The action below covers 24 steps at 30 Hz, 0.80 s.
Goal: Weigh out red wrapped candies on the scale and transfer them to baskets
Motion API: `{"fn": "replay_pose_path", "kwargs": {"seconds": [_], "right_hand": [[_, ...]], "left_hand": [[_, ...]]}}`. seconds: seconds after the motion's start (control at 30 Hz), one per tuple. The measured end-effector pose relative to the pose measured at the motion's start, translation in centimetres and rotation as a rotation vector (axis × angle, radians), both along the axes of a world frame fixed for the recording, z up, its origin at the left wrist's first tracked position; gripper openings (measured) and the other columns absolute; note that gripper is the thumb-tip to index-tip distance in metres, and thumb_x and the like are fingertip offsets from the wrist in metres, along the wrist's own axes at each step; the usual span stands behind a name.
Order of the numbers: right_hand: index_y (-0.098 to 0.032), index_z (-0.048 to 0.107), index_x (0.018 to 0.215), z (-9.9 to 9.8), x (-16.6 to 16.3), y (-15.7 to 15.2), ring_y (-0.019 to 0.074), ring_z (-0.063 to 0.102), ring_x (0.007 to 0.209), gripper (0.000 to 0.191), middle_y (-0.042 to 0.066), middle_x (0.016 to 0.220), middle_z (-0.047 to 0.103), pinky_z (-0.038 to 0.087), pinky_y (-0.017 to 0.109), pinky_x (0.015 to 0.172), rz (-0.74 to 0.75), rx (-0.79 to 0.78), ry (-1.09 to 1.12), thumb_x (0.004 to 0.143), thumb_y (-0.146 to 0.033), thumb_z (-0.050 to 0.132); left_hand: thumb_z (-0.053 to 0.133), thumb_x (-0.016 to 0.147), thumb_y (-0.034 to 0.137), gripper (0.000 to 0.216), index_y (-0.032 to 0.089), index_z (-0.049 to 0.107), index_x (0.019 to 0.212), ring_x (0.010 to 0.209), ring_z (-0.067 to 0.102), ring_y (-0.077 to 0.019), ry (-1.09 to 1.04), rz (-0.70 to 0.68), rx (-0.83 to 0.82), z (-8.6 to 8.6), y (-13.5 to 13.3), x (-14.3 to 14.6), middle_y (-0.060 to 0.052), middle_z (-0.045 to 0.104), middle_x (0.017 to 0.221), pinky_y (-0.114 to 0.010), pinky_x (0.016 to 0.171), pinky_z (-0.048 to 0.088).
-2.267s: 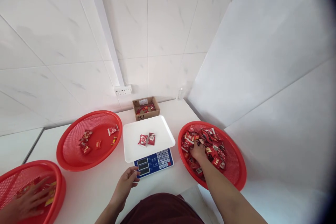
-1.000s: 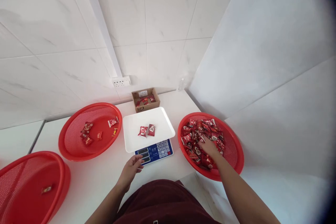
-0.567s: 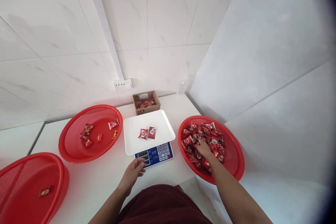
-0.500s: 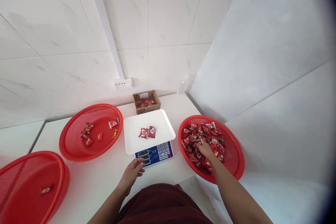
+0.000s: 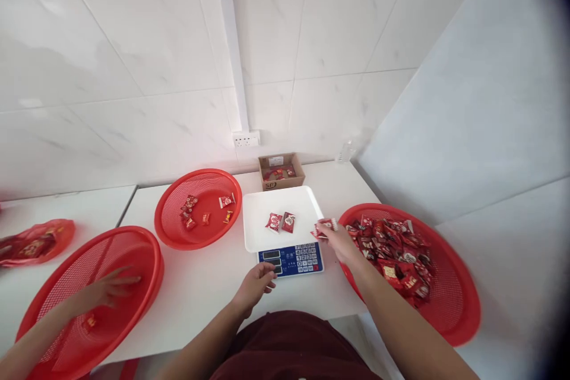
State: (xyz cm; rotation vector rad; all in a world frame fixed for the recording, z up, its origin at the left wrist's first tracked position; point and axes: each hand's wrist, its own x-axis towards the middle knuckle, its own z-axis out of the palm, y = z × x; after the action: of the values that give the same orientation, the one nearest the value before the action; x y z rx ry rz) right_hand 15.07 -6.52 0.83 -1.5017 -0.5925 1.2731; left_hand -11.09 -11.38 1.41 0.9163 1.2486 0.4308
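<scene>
In the head view my right hand (image 5: pixel 338 240) pinches a small red candy packet (image 5: pixel 321 228) at the right edge of the white weighing tray (image 5: pixel 256 234). Two more packets lie on the tray, a red and white one (image 5: pixel 274 222) and a dark red one (image 5: pixel 288 222). Just in front of the blue scale (image 5: pixel 291 262), my left hand (image 5: pixel 256 286) hovers with loosely bent fingers and nothing visible in it. To the right, a red basket (image 5: pixel 463 309) holds a heap of red candy packets (image 5: pixel 401 258), partly behind my right forearm.
Behind the tray stands a cardboard box (image 5: pixel 282 181) with red packets. A red basket (image 5: pixel 164 231) with several candies sits left of the scale. Another person's hand (image 5: pixel 104 291) reaches into the nearer left basket (image 5: pixel 154 285). A red bag (image 5: pixel 44 243) lies far left.
My right hand has come out of the right basket's heap with a candy packet and moved left to the tray. Another person's hand has entered the left basket. The view has turned left.
</scene>
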Motion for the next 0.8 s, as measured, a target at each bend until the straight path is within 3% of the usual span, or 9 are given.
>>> {"fn": "replay_pose_path", "kwargs": {"seconds": [0.1, 0.17, 0.33, 0.43, 0.53, 0.67, 0.8], "right_hand": [[-0.022, 0.059, 0.080, -0.1, -3.9, 1.7, 0.0154, 0.065, 0.074, 0.021, 0.002, 0.079, 0.067, 0.056, 0.027, 0.064, 0.106, -0.064, 0.084, 0.067, -0.034, 0.071], [-0.023, 0.060, 0.082, -0.5, -5.1, 2.5, 0.0156, 0.065, 0.081, 0.019, 0.003, 0.088, 0.068, 0.057, 0.026, 0.066, 0.099, -0.071, 0.063, 0.071, -0.036, 0.068], [-0.023, 0.056, 0.086, -1.0, -4.5, 4.0, 0.0135, 0.064, 0.075, 0.019, 0.002, 0.084, 0.067, 0.057, 0.026, 0.068, 0.030, -0.108, -0.013, 0.074, -0.036, 0.065], [-0.024, 0.054, 0.108, -0.7, -3.5, 4.7, 0.0161, 0.065, 0.087, 0.039, 0.005, 0.100, 0.067, 0.056, 0.031, 0.078, 0.123, -0.088, -0.078, 0.073, -0.038, 0.066], [-0.021, 0.048, 0.124, -0.6, -2.1, 4.6, 0.0202, 0.062, 0.103, 0.055, 0.011, 0.118, 0.062, 0.049, 0.036, 0.091, 0.127, -0.019, -0.394, 0.074, -0.039, 0.063], [-0.017, 0.050, 0.126, -1.6, 2.2, 1.7, 0.0229, 0.059, 0.108, 0.050, 0.013, 0.124, 0.059, 0.044, 0.038, 0.096, -0.046, 0.062, -0.746, 0.080, -0.037, 0.050], [-0.010, 0.054, 0.124, -4.6, 8.8, -4.1, 0.0318, 0.053, 0.116, 0.053, 0.019, 0.119, 0.060, 0.039, 0.045, 0.100, -0.075, -0.137, -1.121, 0.078, -0.035, 0.049]], "left_hand": [[0.061, 0.069, 0.041, 0.038, 0.016, 0.056, 0.098, 0.075, 0.057, -0.0143, -0.006, 0.013, 0.009, 0.1, -0.3, -0.4, -0.006, 0.061, 0.092, -0.029, 0.070, 0.042], [0.061, 0.070, 0.042, 0.039, 0.016, 0.057, 0.099, 0.076, 0.057, -0.0143, -0.003, 0.030, 0.014, 0.0, -0.5, -0.9, -0.006, 0.061, 0.093, -0.029, 0.071, 0.043], [0.061, 0.070, 0.045, 0.041, 0.017, 0.058, 0.100, 0.078, 0.057, -0.0146, 0.026, 0.078, -0.002, -0.4, -1.3, -2.6, -0.006, 0.062, 0.095, -0.029, 0.073, 0.043], [0.062, 0.069, 0.044, 0.041, 0.017, 0.058, 0.099, 0.078, 0.057, -0.0146, 0.042, 0.088, -0.029, -0.6, -1.5, -3.1, -0.006, 0.062, 0.094, -0.028, 0.072, 0.043], [0.063, 0.070, 0.041, 0.039, 0.017, 0.057, 0.099, 0.077, 0.057, -0.0144, 0.045, 0.081, -0.030, -0.6, -1.4, -3.2, -0.006, 0.062, 0.094, -0.028, 0.072, 0.043], [0.063, 0.072, 0.041, 0.037, 0.017, 0.058, 0.099, 0.078, 0.058, -0.0150, 0.037, 0.060, -0.023, -0.3, -1.0, -3.1, -0.007, 0.063, 0.095, -0.028, 0.073, 0.044], [0.062, 0.073, 0.041, 0.035, 0.017, 0.059, 0.098, 0.079, 0.059, -0.0151, 0.050, 0.031, -0.038, -0.4, -1.0, -3.3, -0.007, 0.064, 0.095, -0.028, 0.073, 0.044]]}}
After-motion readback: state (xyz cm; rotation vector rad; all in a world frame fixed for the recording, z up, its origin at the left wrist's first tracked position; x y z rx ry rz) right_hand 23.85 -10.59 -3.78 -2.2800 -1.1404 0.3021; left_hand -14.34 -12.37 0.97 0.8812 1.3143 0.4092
